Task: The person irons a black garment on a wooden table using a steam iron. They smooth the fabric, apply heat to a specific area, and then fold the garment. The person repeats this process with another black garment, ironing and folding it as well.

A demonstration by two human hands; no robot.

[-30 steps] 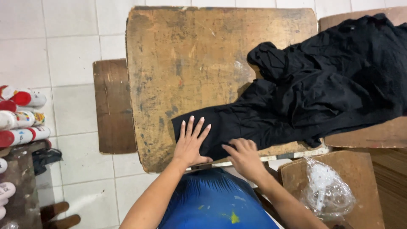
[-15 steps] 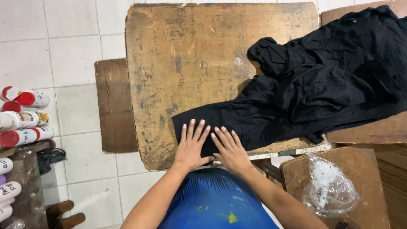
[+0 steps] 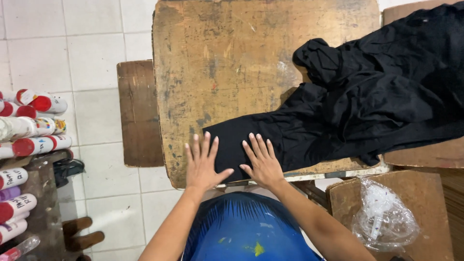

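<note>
A black garment (image 3: 367,101) lies spread over the right part of a worn wooden table (image 3: 232,63), its left end flattened near the table's front edge. My left hand (image 3: 202,163) lies flat with fingers spread, partly on the garment's left end and partly on bare wood. Just to its right, my right hand (image 3: 261,162) presses flat on the black cloth with fingers apart. Neither hand grips anything. The rest of the garment is bunched and wrinkled toward the upper right.
A low wooden bench (image 3: 139,113) stands left of the table on a white tiled floor. Several red-capped white bottles (image 3: 29,130) lie at the far left. A crumpled clear plastic bag (image 3: 384,217) rests on a wooden surface at the lower right.
My right hand has moved left along the garment and flattened out beside my left hand. The left hand has barely moved.
</note>
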